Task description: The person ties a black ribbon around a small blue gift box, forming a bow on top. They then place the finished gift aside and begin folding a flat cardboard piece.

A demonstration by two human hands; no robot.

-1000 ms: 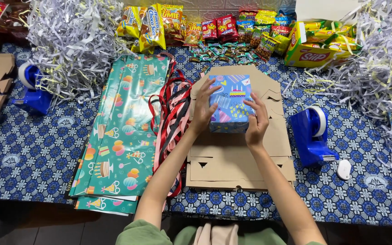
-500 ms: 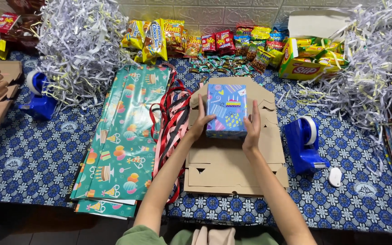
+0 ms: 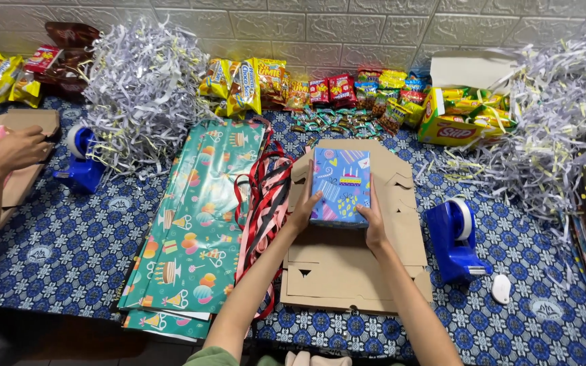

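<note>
Now the blue gift-wrapped box [image 3: 340, 186] lies flat on the flattened cardboard box [image 3: 354, 271], no longer tilted as before. Left hand [image 3: 304, 207] at nine o'clock, right hand [image 3: 373, 224] at five, fingers clamped on its edges. Blue tape dispenser [image 3: 453, 239] sits at three o'clock.

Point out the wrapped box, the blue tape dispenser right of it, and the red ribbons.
wrapped box [image 3: 340, 184], head view, middle of its top face
blue tape dispenser [image 3: 451, 245], head view, its blue body
red ribbons [image 3: 264, 203], head view, middle of the bundle
</note>
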